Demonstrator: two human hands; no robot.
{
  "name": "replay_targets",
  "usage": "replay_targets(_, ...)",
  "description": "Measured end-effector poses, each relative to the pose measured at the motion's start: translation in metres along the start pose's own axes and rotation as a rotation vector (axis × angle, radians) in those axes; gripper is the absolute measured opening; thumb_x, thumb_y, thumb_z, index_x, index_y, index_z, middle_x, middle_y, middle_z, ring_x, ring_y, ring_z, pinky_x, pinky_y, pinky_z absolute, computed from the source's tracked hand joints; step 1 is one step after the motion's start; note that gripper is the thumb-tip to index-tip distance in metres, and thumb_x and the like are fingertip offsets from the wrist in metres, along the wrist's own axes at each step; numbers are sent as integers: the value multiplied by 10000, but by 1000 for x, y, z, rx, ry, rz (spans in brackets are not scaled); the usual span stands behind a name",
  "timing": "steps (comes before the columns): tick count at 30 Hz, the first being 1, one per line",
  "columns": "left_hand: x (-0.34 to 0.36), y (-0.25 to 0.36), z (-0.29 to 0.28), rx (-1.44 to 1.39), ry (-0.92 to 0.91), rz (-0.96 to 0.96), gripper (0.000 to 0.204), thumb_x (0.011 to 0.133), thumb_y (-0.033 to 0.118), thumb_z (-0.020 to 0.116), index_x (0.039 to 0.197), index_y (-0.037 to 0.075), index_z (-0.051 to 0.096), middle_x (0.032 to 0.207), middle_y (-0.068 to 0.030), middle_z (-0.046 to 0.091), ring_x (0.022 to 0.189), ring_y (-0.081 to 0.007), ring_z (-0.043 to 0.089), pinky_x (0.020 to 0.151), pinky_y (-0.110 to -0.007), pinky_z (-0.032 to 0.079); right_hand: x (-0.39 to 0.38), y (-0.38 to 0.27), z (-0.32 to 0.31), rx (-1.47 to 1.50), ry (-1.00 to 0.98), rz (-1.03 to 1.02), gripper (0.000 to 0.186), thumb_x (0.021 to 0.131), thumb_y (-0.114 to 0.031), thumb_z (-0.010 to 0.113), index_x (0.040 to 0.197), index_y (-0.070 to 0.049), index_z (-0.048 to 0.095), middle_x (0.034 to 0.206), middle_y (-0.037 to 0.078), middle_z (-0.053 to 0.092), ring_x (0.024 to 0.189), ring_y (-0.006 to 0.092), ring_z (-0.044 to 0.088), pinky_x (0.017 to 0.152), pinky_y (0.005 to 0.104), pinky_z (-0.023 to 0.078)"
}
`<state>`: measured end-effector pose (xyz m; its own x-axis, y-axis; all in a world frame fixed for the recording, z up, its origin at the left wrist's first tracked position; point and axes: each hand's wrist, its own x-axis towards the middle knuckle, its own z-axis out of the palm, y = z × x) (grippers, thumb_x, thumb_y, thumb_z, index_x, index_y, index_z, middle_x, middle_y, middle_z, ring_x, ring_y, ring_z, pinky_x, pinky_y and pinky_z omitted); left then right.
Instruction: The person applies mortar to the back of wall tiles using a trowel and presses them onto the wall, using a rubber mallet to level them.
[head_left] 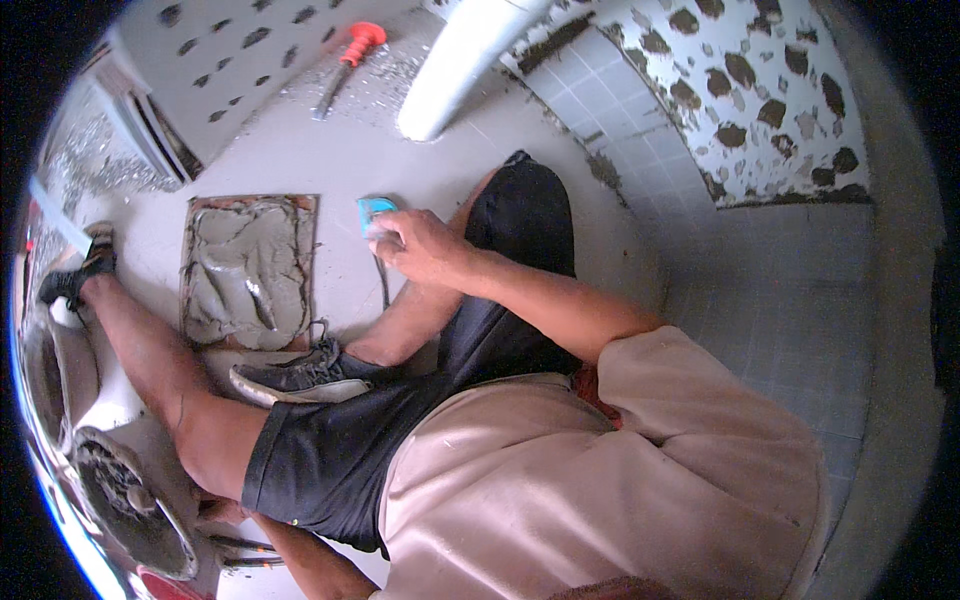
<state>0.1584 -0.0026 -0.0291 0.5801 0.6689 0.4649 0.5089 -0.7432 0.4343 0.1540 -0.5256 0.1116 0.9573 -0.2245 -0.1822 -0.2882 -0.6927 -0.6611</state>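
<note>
My right hand (425, 248) is over the floor in front of my bent knee, its fingers closed on a small turquoise tool (378, 208) whose exact kind I cannot make out. A thin dark strip hangs below that hand. To its left lies a square tile (314, 225), back up, thickly coated with wet grey mortar (245, 275). My left hand (222, 510) is down at the lower left, beside a mortar-stained bucket (180, 545). My thigh partly covers it, and its fingers do not show clearly.
A chisel with a red guarded grip (350, 65) lies near debris by the far wall. Right of it stands a white pipe (460, 75). Small tiles (600, 100) cover the right wall's lower part. Another bucket (60, 370) and long-handled tools (245, 552) are at left.
</note>
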Motion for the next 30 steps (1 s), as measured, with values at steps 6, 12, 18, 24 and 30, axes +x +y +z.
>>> replay_targets(6,8,31,-18,-77,-99,10,663,923,569,524,1281,11,521,1225,-204,584,1107,-383,567,919,-485,430,28,39,12,274,148,-95,229,873,-182,670,994,13,681,896,212,692,838,342,685,769,429,528)
replay_targets(12,11,137,-21,-216,-310,-29,665,933,565,512,1299,10,512,1246,-199,577,1121,-372,565,932,-477,429,28,32,20,305,34,-173,143,853,-136,628,887,1,604,837,206,663,794,388,665,721,492,529)
replay_targets(18,10,303,11,-414,-498,93,667,944,561,501,1316,8,503,1268,-194,570,1134,-360,562,944,-469,428,28,16,19,312,-215,-156,179,859,-169,609,900,4,613,841,217,659,811,393,668,726,508,533)
replay_targets(24,-10,384,19,-493,-680,102,669,954,557,489,1334,7,494,1289,-190,564,1148,-349,560,957,-461,426,26,24,2,456,-185,-140,172,877,-160,601,895,10,620,793,234,656,789,403,665,708,507,527)
replay_targets(30,-23,359,2,-493,-760,-67,671,964,553,477,1352,6,485,1311,-185,557,1161,-337,558,970,-453,425,25,25,1,545,-154,-150,181,880,-173,608,851,6,607,772,232,653,759,418,661,690,518,520)
